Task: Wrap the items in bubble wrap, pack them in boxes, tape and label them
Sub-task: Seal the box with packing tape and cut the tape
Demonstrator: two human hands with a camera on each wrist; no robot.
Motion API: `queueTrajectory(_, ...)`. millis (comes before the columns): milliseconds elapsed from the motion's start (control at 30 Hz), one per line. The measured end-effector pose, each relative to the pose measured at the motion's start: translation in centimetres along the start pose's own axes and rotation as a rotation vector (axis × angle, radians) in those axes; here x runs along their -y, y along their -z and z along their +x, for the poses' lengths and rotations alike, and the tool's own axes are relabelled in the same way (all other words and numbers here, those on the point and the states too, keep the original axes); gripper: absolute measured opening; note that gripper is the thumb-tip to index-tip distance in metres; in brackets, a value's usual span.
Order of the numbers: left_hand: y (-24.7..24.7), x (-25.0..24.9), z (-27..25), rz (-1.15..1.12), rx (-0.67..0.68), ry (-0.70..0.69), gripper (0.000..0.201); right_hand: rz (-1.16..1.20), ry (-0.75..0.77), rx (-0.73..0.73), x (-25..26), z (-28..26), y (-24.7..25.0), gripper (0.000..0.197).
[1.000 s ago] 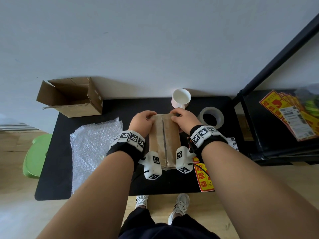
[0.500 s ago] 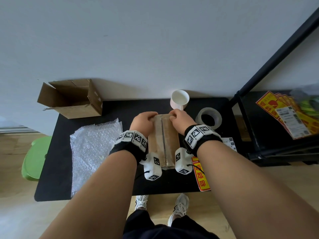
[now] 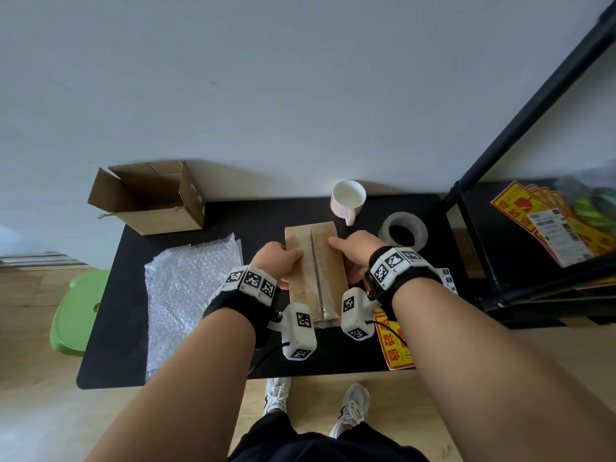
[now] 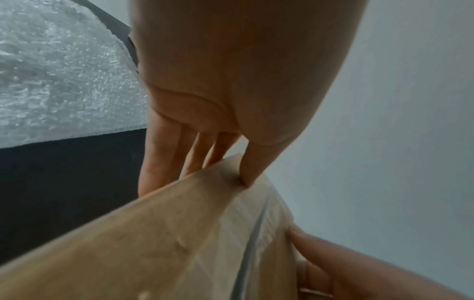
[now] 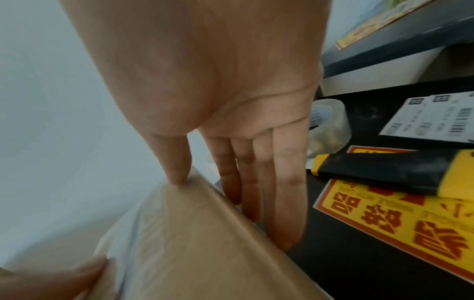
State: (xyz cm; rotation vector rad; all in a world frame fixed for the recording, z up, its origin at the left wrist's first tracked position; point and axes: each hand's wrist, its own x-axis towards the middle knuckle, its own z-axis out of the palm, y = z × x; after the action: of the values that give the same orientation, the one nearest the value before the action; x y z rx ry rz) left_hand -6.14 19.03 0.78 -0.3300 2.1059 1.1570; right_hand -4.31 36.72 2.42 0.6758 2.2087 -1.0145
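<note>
Cardboard box [image 3: 315,271], brown and closed, clear tape along its centre seam, lying mid black bench [image 3: 266,211], left hand [image 3: 276,265] and right hand [image 3: 356,253] each gripping a long side, thumb on top, fingers straight down the wall, bubble wrap [image 3: 186,288] to its left.

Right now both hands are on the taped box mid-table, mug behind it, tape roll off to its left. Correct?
One slip: the tape roll sits to the right of the taped box, not the left, as the head view shows. What lies left of the box is the bubble wrap. The rest holds: the left hand and right hand hold the box's sides, thumbs on top, and the mug stands behind it.
</note>
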Motion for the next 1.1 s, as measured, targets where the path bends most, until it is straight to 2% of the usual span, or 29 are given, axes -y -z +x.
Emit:
queueTrajectory(133, 0.7, 0.2, 0.0, -0.083, -0.146, 0.022, 0.052, -0.151, 0.148, 0.113, 1.5, -0.7, 0.2, 0.04)
queueTrajectory(200, 1.5, 0.1, 0.3, 0.084, -0.251, -0.051, 0.072, -0.206, 0.207, 0.143, 1.8, -1.0, 0.2, 0.041)
queueTrajectory(267, 2.4, -0.1, 0.5, 0.265, -0.315, -0.199, 0.086, -0.224, 0.249, 0.145, 1.9, -1.4, 0.2, 0.045)
queueTrajectory(333, 2.9, -0.4, 0.8, 0.35, -0.29, -0.343, 0.082, -0.281, 0.288, 0.102, 1.9, -1.5, 0.2, 0.052)
queueTrajectory(400, 3.0, -0.5, 1.0, 0.403, -0.246, -0.408, 0.067, -0.374, 0.229, 0.014, 1.6, -1.1, 0.2, 0.065)
queueTrajectory(467, 2.9, -0.5, 1.0, 0.4, -0.248, -0.402, 0.057, -0.446, 0.061, -0.07, 1.5, -0.9, 0.4, 0.077)
queueTrajectory(533, 2.8, -0.4, 0.9, 0.362, -0.266, -0.351, 0.056, -0.479, -0.105, -0.078, 1.6, -0.8, 0.3, 0.081)
queueTrajectory(633, 2.4, -0.6, 0.5, 0.348, -0.278, -0.24, 0.065, -0.394, -0.164, -0.04, 1.5, -0.6, 0.2, 0.079)
queueTrajectory(733, 2.0, -1.1, -0.1, 0.393, -0.302, -0.159, 0.073, -0.201, -0.106, -0.128, 1.0, -0.5, 0.3, 0.062)
queueTrajectory(833, 1.7, -1.1, -0.4, 0.371, -0.304, -0.081, 0.074, -0.066, 0.013, -0.283, 0.5, -0.6, 0.7, 0.058)
queueTrajectory(967, 1.2, -1.2, -1.1, 0.386, -0.322, 0.013, 0.068, 0.114, 0.132, -0.317, 0.2, -0.1, 0.7, 0.05)
queueTrajectory(1033, 0.7, -1.5, -1.5, 0.454, -0.371, -0.003, 0.077, 0.103, 0.191, -0.301, 0.1, 0.1, 0.3, 0.049)
queueTrajectory(1100, 0.2, -1.9, -1.7, 0.611, -0.426, -0.121, 0.086, 0.096, 0.243, -0.29, -0.1, 0.2, 0.0, 0.049)
